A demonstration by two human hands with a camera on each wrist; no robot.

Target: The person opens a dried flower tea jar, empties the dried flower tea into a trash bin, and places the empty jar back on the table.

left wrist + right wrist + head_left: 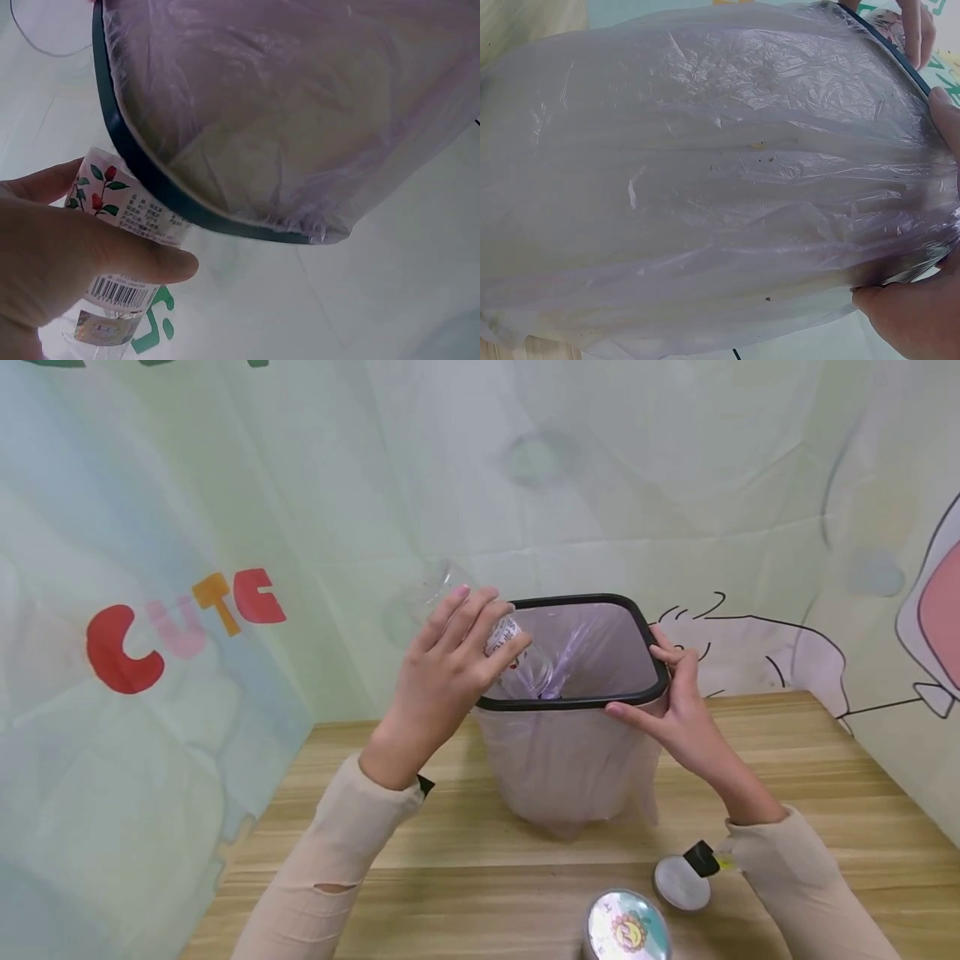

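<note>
A trash bin (577,760) with a black rim stands on the wooden table, lined with a thin purplish plastic bag (285,112). My left hand (450,668) grips a clear plastic jar (504,633) at the bin's left rim. The jar is tilted, its lower right end over the opening. In the left wrist view, its label (120,292) shows red flowers, small print and a barcode. My right hand (686,718) holds the bin's right rim, thumb on the near side. The right wrist view shows that hand (919,307) against the bag-covered side.
A round tin (627,927) with a sunflower picture on its lid stands at the table's front. Beside it lies a white round lid (682,883), close to the right sleeve. A printed cloth backdrop (360,543) hangs behind and at both sides of the table.
</note>
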